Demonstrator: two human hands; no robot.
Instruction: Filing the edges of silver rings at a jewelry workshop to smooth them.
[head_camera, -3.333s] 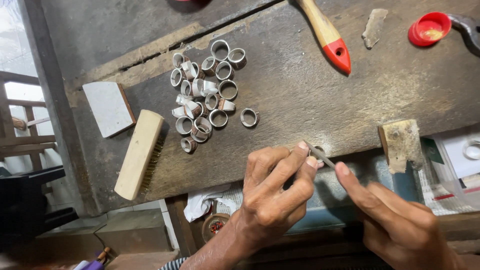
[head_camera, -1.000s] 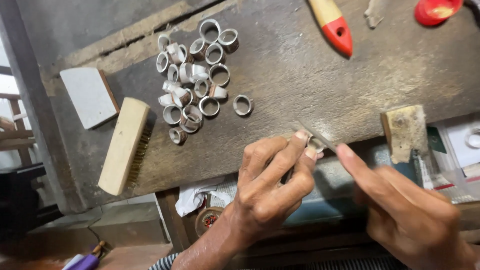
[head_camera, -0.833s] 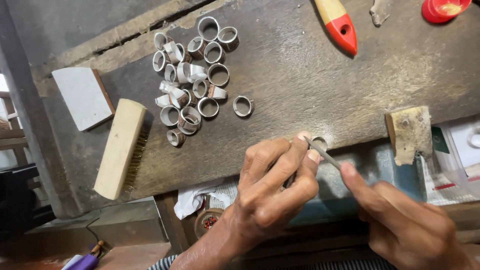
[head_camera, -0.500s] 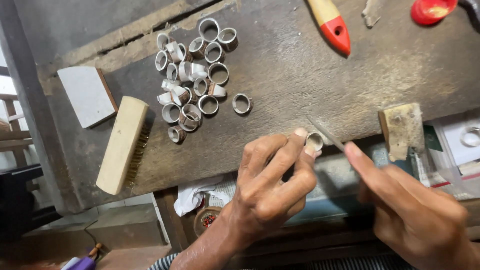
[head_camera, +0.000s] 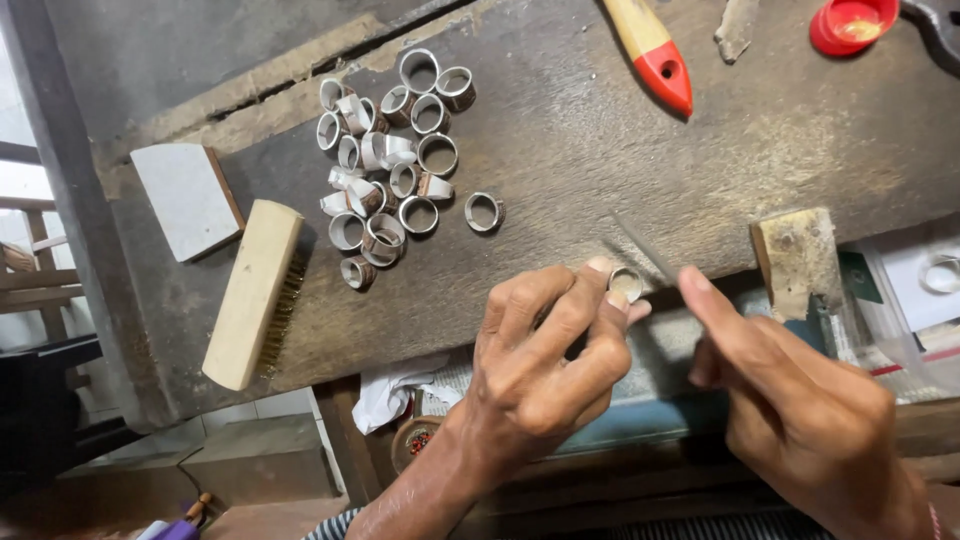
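Ring (head_camera: 626, 283) pinched at the counter (head_camera: 600, 150) edge, thin file (head_camera: 645, 248) on it.
Our left hand (head_camera: 545, 360) grip clamps the ring; right hand (head_camera: 790, 400) grips the file. A slip could nick our fingertips.

The desk (head_camera: 600, 150) is grey-brown, streaked and worn. The heap of rings (head_camera: 390, 160) is dull silver-grey, some with brown patches. The brush (head_camera: 250, 295) is pale wood with brassy bristles. The block (head_camera: 185, 200) beside it is whitish-grey with a brown edge. The tool handle (head_camera: 655, 50) is tan tipped in red; the cap (head_camera: 850, 25) is red.
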